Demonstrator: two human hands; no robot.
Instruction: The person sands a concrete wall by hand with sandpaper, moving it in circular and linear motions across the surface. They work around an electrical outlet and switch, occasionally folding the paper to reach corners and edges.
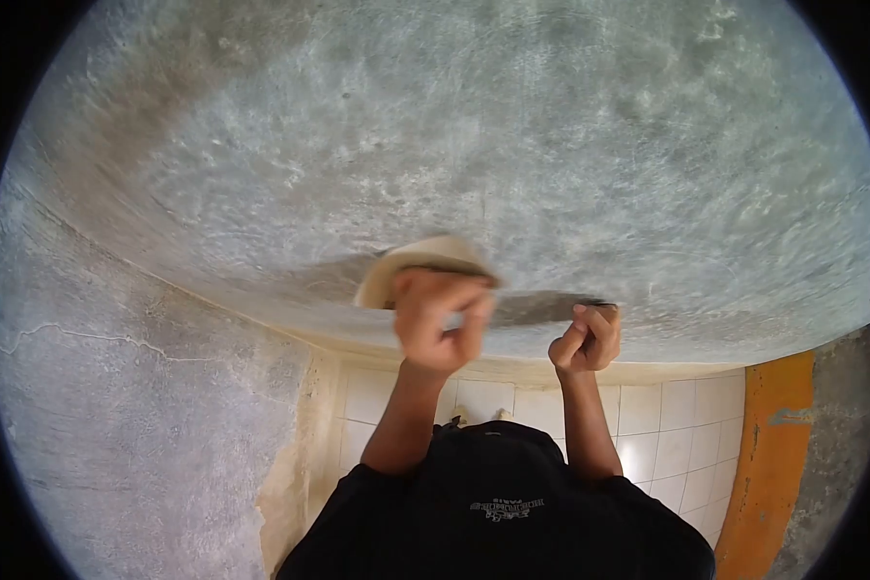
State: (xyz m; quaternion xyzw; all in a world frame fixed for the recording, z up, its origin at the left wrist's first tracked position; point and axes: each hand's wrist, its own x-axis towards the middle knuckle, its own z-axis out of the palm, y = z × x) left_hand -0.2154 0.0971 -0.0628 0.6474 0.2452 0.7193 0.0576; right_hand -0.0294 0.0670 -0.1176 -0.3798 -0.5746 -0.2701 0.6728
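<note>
Grey, mottled wall (551, 145) fills the upper view, with white floor tiles (638, 425) below it. The left hand (442, 319), blurred, has its grip closed on a pale curved piece (430, 253). This piece lies just beyond the curled fingers, arching over them close to the wall; its exact kind is unclear. The right hand (587, 336), well apart from the piece, is closed too, its fingers curled near the wall; whether they pinch anything cannot be told.
</note>
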